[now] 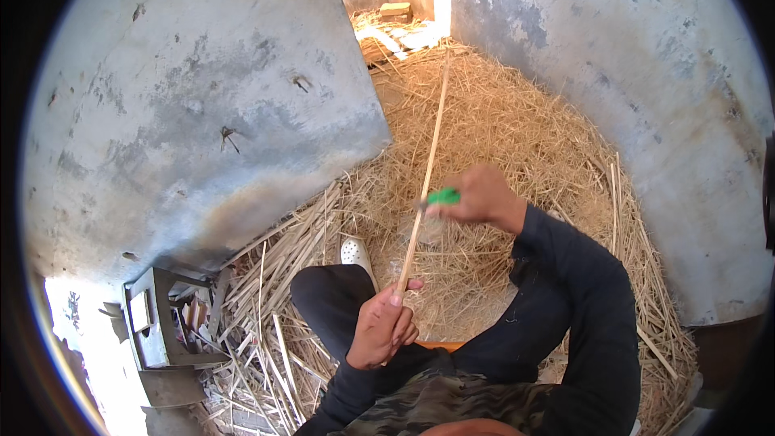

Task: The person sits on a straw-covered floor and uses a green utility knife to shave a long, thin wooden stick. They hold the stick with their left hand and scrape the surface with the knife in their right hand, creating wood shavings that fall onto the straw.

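Observation:
A long, thin, pale bamboo strip [436, 133] runs from my lap away toward the far corner. My left hand [381, 327] is closed around its near end, with the thumb lying along it. Farther up, my right hand [483, 196] grips a small green-handled tool [443, 197], a little blurred. Its short grey metal end meets or crosses the strip, and I cannot make out its exact shape. The strip's far end reaches the heap of shavings.
Straw-like shavings [492, 113] cover the floor ahead. Split strips [266, 307] lie piled at left, near a small worn wooden stool-like frame [153, 319]. Weathered walls [218, 97] stand on both sides. A white clog [355, 253] shows by my left knee, and a brick [395, 10] lies far back.

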`<state>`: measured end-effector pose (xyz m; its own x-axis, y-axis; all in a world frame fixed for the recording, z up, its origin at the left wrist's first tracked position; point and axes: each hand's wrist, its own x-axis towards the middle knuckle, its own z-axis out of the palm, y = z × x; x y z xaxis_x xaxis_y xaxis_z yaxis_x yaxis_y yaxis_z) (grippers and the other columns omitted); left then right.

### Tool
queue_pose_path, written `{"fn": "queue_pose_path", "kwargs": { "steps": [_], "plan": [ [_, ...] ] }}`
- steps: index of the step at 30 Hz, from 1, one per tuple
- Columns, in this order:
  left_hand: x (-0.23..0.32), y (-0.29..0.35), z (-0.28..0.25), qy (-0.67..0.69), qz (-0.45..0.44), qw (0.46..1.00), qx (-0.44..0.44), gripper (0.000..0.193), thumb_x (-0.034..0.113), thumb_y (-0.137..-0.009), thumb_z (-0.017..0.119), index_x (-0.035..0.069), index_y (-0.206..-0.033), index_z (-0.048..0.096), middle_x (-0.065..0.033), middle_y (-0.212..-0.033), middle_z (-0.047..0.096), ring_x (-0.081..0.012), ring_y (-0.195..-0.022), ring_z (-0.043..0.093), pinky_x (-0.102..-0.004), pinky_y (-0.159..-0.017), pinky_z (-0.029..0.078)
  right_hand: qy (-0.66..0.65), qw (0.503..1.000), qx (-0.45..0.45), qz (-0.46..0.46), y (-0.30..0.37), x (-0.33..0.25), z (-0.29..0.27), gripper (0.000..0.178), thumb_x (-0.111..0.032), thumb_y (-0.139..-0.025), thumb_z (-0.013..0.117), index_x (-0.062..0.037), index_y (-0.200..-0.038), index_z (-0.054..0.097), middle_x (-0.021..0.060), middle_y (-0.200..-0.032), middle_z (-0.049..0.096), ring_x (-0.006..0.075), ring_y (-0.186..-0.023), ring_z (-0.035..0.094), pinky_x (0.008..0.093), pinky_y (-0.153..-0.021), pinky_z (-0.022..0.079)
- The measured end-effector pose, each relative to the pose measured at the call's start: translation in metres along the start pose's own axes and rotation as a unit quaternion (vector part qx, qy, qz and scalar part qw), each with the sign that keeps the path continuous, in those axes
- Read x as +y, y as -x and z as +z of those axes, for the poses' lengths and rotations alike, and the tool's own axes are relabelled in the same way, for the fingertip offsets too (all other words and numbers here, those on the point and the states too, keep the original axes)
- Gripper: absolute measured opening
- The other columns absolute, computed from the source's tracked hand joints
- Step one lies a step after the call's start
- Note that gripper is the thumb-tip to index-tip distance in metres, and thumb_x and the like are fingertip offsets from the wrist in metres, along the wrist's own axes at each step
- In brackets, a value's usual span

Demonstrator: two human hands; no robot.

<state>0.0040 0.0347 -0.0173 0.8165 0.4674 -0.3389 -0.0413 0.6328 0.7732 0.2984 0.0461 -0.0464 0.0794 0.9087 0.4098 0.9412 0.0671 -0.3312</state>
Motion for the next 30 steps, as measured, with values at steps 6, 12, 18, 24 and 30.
{"fn": "queue_pose_path", "kwargs": {
  "steps": [6, 12, 18, 24, 30],
  "plan": [
    [0.008, 0.013, -0.003, -0.022, -0.020, 1.000, -0.004, 0.040, 0.029, -0.105, 0.038, -0.003, -0.128, 0.046, 0.0053, -0.048, 0.031, -0.0048, -0.036, 0.028, -0.0221, -0.043, 0.030, 0.006, 0.999, -0.033, 0.035, 0.003, 0.002, 0.004, 0.080, -0.086, -0.077, 0.041, -0.0117, -0.052, 0.062, 0.0023, -0.039, 0.042, 0.0178, -0.034, 0.041, 0.0359, -0.036, 0.032],
    [0.003, 0.016, -0.006, -0.033, 0.000, 0.999, -0.001, 0.040, 0.028, -0.105, 0.038, -0.003, -0.128, 0.046, 0.0050, -0.049, 0.032, -0.0050, -0.036, 0.028, -0.0220, -0.044, 0.030, 0.027, 1.000, 0.002, -0.008, -0.004, 0.012, 0.006, 0.078, -0.085, -0.074, 0.047, -0.0120, -0.051, 0.061, 0.0027, -0.039, 0.042, 0.0206, -0.035, 0.046, 0.0351, -0.037, 0.033],
    [0.006, 0.023, -0.003, -0.040, -0.027, 0.999, -0.007, 0.040, 0.027, -0.105, 0.037, -0.003, -0.129, 0.045, 0.0045, -0.049, 0.032, -0.0056, -0.037, 0.027, -0.0231, -0.045, 0.031, 0.071, 0.995, 0.007, 0.072, -0.013, 0.043, 0.007, 0.075, -0.083, -0.076, 0.046, -0.0128, -0.054, 0.058, 0.0005, -0.041, 0.042, 0.0172, -0.036, 0.044, 0.0330, -0.036, 0.031],
    [-0.010, 0.054, -0.008, 0.026, -0.088, 0.996, -0.010, 0.041, 0.025, -0.105, 0.039, -0.003, -0.134, 0.043, 0.0036, -0.053, 0.032, -0.0048, -0.041, 0.030, -0.0216, -0.047, 0.030, 0.165, 0.983, 0.033, 0.069, -0.009, 0.089, -0.001, 0.074, -0.081, -0.085, 0.035, -0.0153, -0.056, 0.056, -0.0065, -0.043, 0.033, 0.0109, -0.037, 0.033, 0.0289, -0.036, 0.023],
    [-0.010, 0.104, -0.029, -0.022, -0.175, 0.984, -0.030, 0.039, 0.024, -0.104, 0.045, -0.006, -0.128, 0.050, 0.0043, -0.052, 0.033, -0.0052, -0.044, 0.030, -0.0224, -0.048, 0.030, 0.077, 0.852, 0.084, 0.511, 0.035, 0.204, -0.057, 0.078, -0.073, -0.090, 0.034, -0.0066, -0.056, 0.053, 0.0006, -0.047, 0.043, 0.0184, -0.043, 0.040, 0.0372, -0.046, 0.032]
  ]
}}
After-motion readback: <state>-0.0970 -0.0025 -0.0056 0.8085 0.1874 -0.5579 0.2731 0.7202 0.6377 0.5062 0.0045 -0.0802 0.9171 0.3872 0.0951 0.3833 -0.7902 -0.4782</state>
